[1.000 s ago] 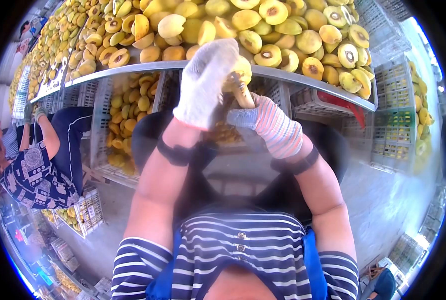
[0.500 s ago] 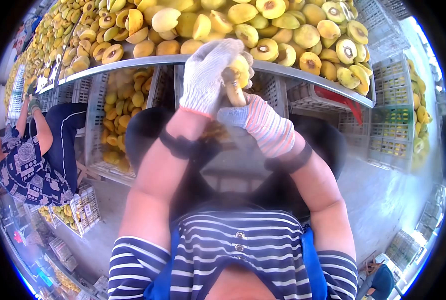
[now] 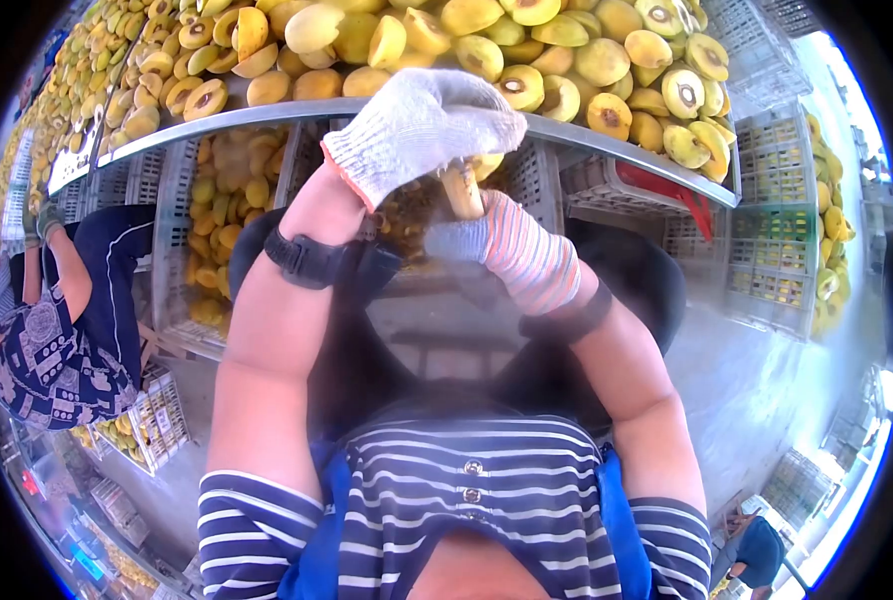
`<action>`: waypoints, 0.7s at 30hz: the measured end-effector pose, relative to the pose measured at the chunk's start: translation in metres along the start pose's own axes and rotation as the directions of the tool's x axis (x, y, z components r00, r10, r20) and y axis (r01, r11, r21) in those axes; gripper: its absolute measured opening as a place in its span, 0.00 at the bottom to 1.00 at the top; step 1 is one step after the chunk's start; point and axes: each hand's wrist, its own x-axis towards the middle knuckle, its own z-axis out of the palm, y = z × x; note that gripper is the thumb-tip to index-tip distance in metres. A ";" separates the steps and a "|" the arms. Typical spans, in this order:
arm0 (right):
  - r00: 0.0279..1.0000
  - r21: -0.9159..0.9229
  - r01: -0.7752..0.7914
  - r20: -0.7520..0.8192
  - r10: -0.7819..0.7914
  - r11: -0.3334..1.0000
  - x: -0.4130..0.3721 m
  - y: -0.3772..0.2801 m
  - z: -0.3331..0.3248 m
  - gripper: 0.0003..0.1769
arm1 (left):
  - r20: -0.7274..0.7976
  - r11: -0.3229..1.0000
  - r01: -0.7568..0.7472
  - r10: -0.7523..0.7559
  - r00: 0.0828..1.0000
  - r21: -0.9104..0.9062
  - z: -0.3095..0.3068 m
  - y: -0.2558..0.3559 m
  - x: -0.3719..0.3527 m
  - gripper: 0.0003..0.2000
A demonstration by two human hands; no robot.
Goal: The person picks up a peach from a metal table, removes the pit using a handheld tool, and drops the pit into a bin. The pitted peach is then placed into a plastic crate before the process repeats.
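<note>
My left hand (image 3: 432,128), in a white knit glove, is closed over a yellow peach half (image 3: 489,166) in front of the metal table edge. Only a sliver of that fruit shows below the fingers. My right hand (image 3: 527,250), in a striped glove, grips a tool by its pale wooden handle (image 3: 462,192). The tool's upper end meets the fruit under my left hand and is hidden. Just beyond my hands, cut yellow peaches (image 3: 602,62) lie heaped on the table, several with the stone or a dark hollow showing.
A metal rim (image 3: 237,123) edges the table. Below it stand a crate of peach halves (image 3: 207,310) and a grey crate with a red object (image 3: 667,185). More crates (image 3: 772,255) stand at the right. Another person (image 3: 62,330) sits at the left; one more (image 3: 757,550) is at lower right.
My left hand has rolled over the top of the peach half, its wrist swinging left, so the fruit is now mostly covered. My right hand keeps its grip on the wooden handle.
</note>
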 end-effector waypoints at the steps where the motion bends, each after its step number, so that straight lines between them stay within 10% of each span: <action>1: 0.990 0.188 -0.142 0.035 0.138 0.972 -0.009 -0.027 0.006 0.11 | -0.068 0.998 -0.025 0.021 0.997 -0.064 0.004 -0.004 -0.003 0.13; 2: 0.990 0.186 -0.143 0.042 0.138 0.972 -0.011 -0.031 0.005 0.11 | -0.143 0.991 -0.062 0.045 0.989 -0.115 0.006 -0.003 -0.005 0.13; 3: 0.981 0.212 -0.188 0.087 0.173 0.959 -0.010 -0.034 0.003 0.11 | -0.174 0.779 0.006 -0.147 0.974 -0.627 0.018 0.002 -0.014 0.13; 9: 0.987 0.089 -0.154 0.071 0.148 0.984 -0.010 -0.031 0.013 0.11 | 0.192 0.982 0.138 -0.112 0.975 -0.129 -0.009 0.004 -0.004 0.14; 14: 0.932 0.154 -0.314 0.239 0.273 0.937 -0.013 -0.042 -0.009 0.12 | 0.008 0.869 0.138 -0.153 0.988 -0.474 0.002 0.003 -0.015 0.15; 21: 0.963 -0.171 -0.269 -0.033 0.268 0.948 -0.033 -0.044 -0.023 0.11 | -0.327 0.755 -0.055 -0.216 0.920 -0.654 -0.047 -0.005 -0.056 0.24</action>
